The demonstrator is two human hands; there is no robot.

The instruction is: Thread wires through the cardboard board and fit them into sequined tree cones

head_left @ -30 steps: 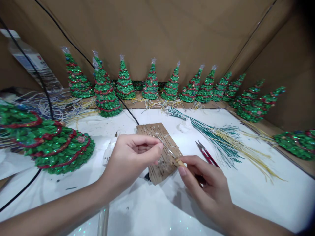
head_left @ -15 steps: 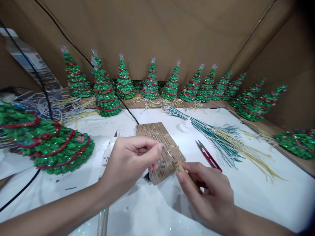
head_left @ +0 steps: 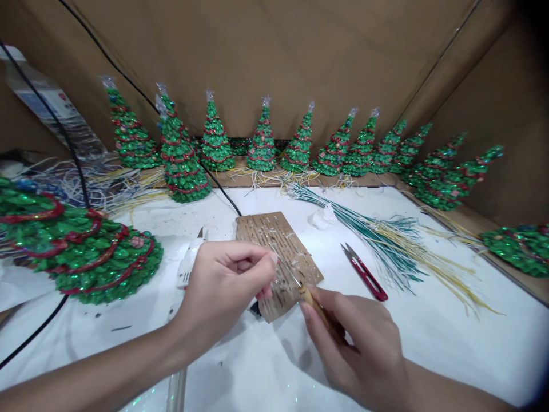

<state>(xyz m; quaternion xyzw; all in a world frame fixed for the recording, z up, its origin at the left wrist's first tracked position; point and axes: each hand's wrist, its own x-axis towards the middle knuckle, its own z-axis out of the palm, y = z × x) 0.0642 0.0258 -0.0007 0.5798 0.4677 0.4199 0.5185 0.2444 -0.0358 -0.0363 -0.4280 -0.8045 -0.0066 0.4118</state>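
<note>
Two bare hands meet at a thin metal tool with a tan wooden handle (head_left: 319, 309).
The right hand (head_left: 362, 337) wraps the handle over the near edge of a brown ridged cardboard slab (head_left: 274, 240), mid-bench (head_left: 463, 343); the left hand (head_left: 231, 280) pinches finger to thumb beside the metal, any hold unclear.

- Right hand (head_left: 360, 343) grips a wooden-handled tool (head_left: 319, 312), its thin metal shaft pointing at the other hand.
- Left hand (head_left: 231, 277) pinches thumb against finger at the shaft's far end.
- Below the grip: slitted cardboard (head_left: 289, 243).
- Right of it: red snips (head_left: 366, 279).
- Beyond the snips: green and yellow wires (head_left: 373, 233).
- Farthest from the grip: a row of decorated trees (head_left: 261, 146).
</note>
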